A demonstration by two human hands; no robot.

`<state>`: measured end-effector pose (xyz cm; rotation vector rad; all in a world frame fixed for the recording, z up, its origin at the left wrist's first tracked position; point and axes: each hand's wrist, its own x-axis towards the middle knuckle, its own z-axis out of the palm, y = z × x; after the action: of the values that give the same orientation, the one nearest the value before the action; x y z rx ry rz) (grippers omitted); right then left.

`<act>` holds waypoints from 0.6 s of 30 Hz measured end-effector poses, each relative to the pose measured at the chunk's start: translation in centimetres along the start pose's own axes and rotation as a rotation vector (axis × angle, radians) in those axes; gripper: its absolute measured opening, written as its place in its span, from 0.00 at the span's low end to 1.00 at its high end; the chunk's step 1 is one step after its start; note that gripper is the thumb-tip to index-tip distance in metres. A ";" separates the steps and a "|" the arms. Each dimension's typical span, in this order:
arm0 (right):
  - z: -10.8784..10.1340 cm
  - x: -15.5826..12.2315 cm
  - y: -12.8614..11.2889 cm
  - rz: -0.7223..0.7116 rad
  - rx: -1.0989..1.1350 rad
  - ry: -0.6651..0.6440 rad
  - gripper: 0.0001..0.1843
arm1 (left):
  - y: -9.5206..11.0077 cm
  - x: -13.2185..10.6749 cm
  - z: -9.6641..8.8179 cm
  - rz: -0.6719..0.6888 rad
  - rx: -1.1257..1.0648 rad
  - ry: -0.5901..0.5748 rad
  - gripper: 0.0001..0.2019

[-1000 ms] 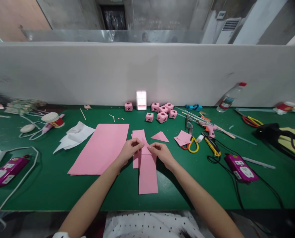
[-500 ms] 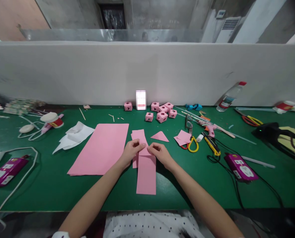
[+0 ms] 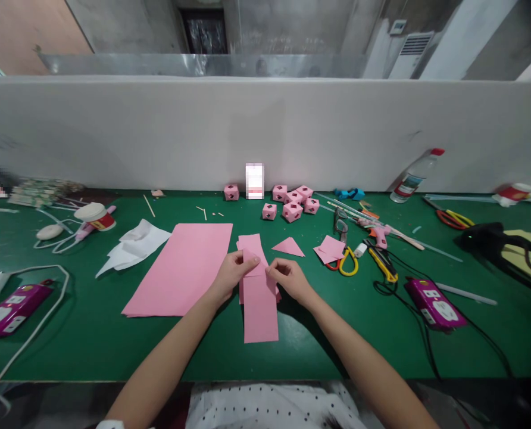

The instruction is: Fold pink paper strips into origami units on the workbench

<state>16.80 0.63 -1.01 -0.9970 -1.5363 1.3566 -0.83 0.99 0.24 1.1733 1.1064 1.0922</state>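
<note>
Between my two hands is a pink paper strip (image 3: 261, 316), its long end pointing toward me. My left hand (image 3: 230, 275) pinches the strip near its far end, thumb on top. At the strip's right edge, the fingers of my right hand (image 3: 290, 279) are closed in a pinch on the paper. Another pink paper piece (image 3: 249, 240) lies beneath, showing past the far end and the sides. Just beyond my right hand rests a folded pink paper triangle (image 3: 289, 246), with small pink squares (image 3: 331, 246) to its right.
Large pink sheets (image 3: 180, 268) and crumpled white paper (image 3: 134, 244) lie left. Several pink paper polyhedra (image 3: 292, 211) stand near a lit phone (image 3: 255, 181). Scissors (image 3: 348, 262), a utility knife (image 3: 383, 264), a pink glue gun (image 3: 379, 233) and a purple power strip (image 3: 435, 302) lie right.
The strip has shifted slightly left and away from me, its near end now farther from the table edge. More paper shows beneath its right side. Both hands keep nearly the same place.
</note>
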 end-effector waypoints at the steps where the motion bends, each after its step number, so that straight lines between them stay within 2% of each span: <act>1: 0.0 0.0 0.0 -0.003 0.006 -0.004 0.15 | 0.0 0.0 -0.1 0.003 -0.012 0.009 0.15; 4: 0.0 -0.1 0.3 -0.015 0.015 0.000 0.15 | -0.1 0.0 -0.2 -0.013 -0.052 0.007 0.15; 9: 0.2 0.0 0.9 -0.021 0.003 0.012 0.13 | -0.4 0.0 0.1 -0.113 -0.069 -0.048 0.17; 18: 0.2 -0.1 0.4 0.002 0.032 -0.025 0.10 | -0.5 0.1 -0.1 -0.072 -0.037 0.060 0.18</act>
<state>16.70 0.51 -1.45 -0.9654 -1.5275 1.3959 -0.91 1.09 -0.31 1.0697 1.1611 1.0933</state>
